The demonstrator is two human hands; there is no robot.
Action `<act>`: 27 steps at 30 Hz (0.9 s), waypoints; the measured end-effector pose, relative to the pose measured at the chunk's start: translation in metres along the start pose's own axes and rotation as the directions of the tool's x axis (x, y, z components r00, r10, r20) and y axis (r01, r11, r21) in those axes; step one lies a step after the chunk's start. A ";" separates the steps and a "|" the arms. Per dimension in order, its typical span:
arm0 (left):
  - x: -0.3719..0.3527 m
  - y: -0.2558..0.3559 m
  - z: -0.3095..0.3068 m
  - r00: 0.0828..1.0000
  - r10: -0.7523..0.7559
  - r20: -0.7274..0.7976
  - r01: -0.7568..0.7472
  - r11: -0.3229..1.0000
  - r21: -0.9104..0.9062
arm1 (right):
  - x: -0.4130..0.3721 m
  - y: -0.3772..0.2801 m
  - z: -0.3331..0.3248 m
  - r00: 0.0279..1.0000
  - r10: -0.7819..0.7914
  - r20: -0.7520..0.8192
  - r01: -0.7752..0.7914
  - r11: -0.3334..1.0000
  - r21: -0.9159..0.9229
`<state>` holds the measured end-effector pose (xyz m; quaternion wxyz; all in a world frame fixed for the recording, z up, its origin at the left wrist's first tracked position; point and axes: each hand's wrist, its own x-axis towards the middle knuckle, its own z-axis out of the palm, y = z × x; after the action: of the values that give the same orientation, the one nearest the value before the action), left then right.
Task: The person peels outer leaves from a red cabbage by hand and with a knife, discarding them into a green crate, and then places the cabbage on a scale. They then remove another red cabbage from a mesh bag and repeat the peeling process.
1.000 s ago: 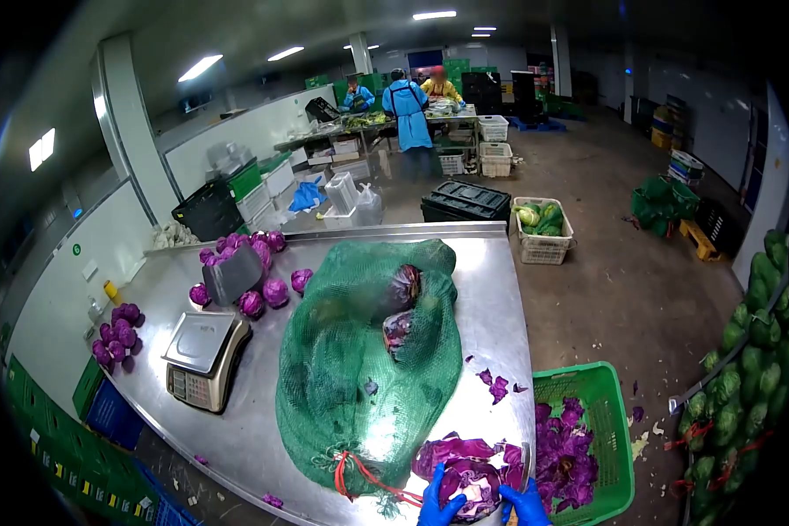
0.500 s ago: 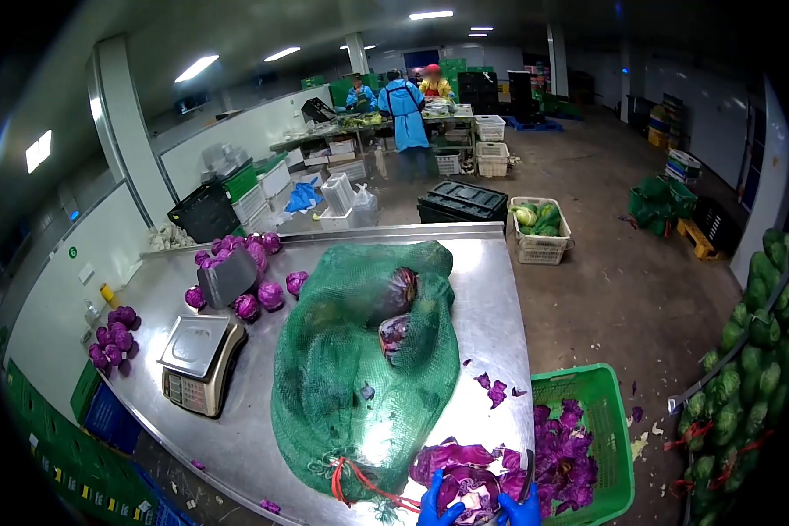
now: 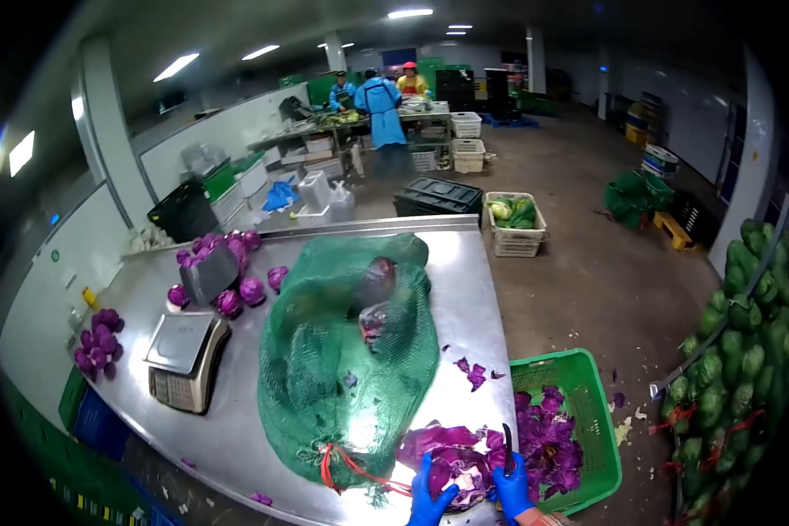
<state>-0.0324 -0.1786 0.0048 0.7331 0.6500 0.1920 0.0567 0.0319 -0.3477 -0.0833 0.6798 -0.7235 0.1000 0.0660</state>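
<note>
At the table's front right, a purple cabbage (image 3: 461, 478) with loosened outer leaves and a pale cut part lies between my gloved hands. My left hand (image 3: 430, 500), in a blue glove, grips its left side with the thumb apart from the fingers. In my blue-gloved right hand (image 3: 512, 487), at the cabbage's right side, is a knife (image 3: 508, 445), its dark narrow end pointing up. Peeled cabbage leaves (image 3: 431, 438) lie just beyond. Left of them rests a large green mesh bag (image 3: 351, 377) with a red tie (image 3: 329, 465) and a few dark cabbages inside.
A green crate (image 3: 600, 456) of purple leaves stands against the steel table's (image 3: 469, 289) right edge. On the table are a scale (image 3: 184, 351), a grey scoop-like container (image 3: 210, 273) and several purple cabbages (image 3: 252, 291). Sacks of green vegetables (image 3: 736, 377) stand right. People (image 3: 381, 114) work behind.
The view has shifted, so the table and bag appear farther left and both hands show more fully. Both hands stay at the cabbage, and the knife remains in my right hand.
</note>
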 end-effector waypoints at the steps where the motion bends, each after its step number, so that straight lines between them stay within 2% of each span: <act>1: -0.004 -0.008 0.001 1.000 0.001 -0.019 -0.001 1.000 0.010 | -0.005 -0.004 0.000 1.000 -0.001 -0.014 0.001 1.000 0.031; 3: -0.003 -0.019 0.004 1.000 0.003 -0.031 -0.004 0.999 -0.048 | -0.011 -0.016 0.004 1.000 -0.020 -0.016 0.021 0.998 0.056; 4: -0.001 -0.024 0.003 0.999 -0.006 -0.032 0.004 0.998 -0.067 | -0.005 -0.006 0.006 0.990 -0.137 -0.020 0.138 0.990 0.012; 5: 0.002 -0.034 -0.001 0.999 -0.018 -0.037 0.015 0.996 -0.084 | -0.006 -0.023 0.014 0.967 -0.253 -0.024 0.252 0.967 -0.033; 6: 0.005 -0.053 -0.008 0.999 0.004 -0.042 -0.004 1.000 -0.002 | -0.023 -0.039 0.011 1.000 0.001 0.027 -0.004 0.995 0.103; 7: 0.010 -0.078 -0.013 0.999 0.023 -0.034 -0.021 0.997 0.078 | -0.037 -0.062 0.011 0.964 0.249 0.095 -0.264 0.939 0.219; 8: 0.010 -0.076 -0.012 0.999 0.039 -0.020 -0.036 0.988 0.153 | -0.036 -0.034 0.010 0.974 0.225 0.021 -0.225 0.951 0.211; 9: 0.005 -0.074 -0.010 1.000 0.018 -0.012 -0.018 1.000 -0.018 | -0.029 -0.009 -0.009 0.936 0.233 0.263 -0.166 0.953 -0.254; 10: 0.001 -0.068 -0.011 1.000 -0.005 0.014 0.005 0.999 -0.051 | -0.036 0.009 -0.009 0.975 -0.163 0.151 0.214 0.875 -0.434; 11: 0.007 -0.063 -0.014 0.999 -0.002 0.033 0.005 0.997 -0.078 | -0.029 0.014 0.003 0.816 -0.565 0.122 0.513 0.611 -0.603; 12: 0.008 -0.064 -0.014 0.995 -0.092 0.032 0.096 0.988 -0.125 | -0.036 -0.044 0.009 0.946 -0.302 0.120 0.325 0.856 -0.402; 13: 0.013 -0.079 -0.023 0.995 0.073 0.068 -0.081 0.990 0.117 | -0.047 -0.097 0.009 0.983 -0.010 0.185 0.045 0.981 -0.189; 14: 0.015 -0.070 -0.021 0.997 0.011 0.079 -0.009 0.999 -0.037 | -0.032 -0.059 0.016 0.967 -0.255 0.030 0.241 0.863 -0.443; 15: 0.013 -0.063 -0.015 0.993 -0.061 0.098 0.079 0.977 -0.196 | -0.024 -0.023 0.002 0.993 -0.105 0.055 0.118 0.926 -0.359; 17: 0.016 -0.054 -0.012 0.994 -0.025 0.108 0.045 0.982 -0.184 | -0.019 -0.037 0.000 0.962 0.189 0.196 -0.147 0.967 -0.209; 18: 0.017 -0.053 -0.015 0.994 -0.006 0.108 0.025 0.985 -0.172 | -0.020 -0.047 0.009 0.975 0.175 0.138 -0.163 0.982 -0.095; 19: 0.020 -0.051 -0.016 0.994 0.007 0.109 0.002 0.997 -0.080 | -0.021 -0.055 0.015 0.984 0.166 0.067 -0.168 0.986 0.023; 21: 0.019 -0.046 -0.012 0.989 -0.083 0.123 0.103 0.982 -0.161 | -0.015 -0.049 0.014 0.976 0.210 0.051 -0.214 0.971 0.106; 23: 0.019 -0.052 -0.022 0.935 -0.270 0.231 0.325 0.913 -0.245 | 0.014 0.009 -0.001 0.928 0.358 0.107 -0.371 0.916 0.154; 24: 0.015 -0.017 -0.023 0.907 -0.283 0.314 0.369 0.892 -0.262 | 0.014 0.003 0.001 0.957 0.284 0.062 -0.284 0.959 -0.007; 27: 0.019 -0.029 -0.041 0.860 -0.325 0.394 0.423 0.885 -0.193 | 0.015 0.010 0.009 0.989 0.143 0.032 -0.132 0.965 -0.227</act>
<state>-0.0340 -0.1384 -0.0307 0.8345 0.4918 0.1722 -0.1791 0.0446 -0.3405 -0.0974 0.5897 -0.7851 0.1255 0.1415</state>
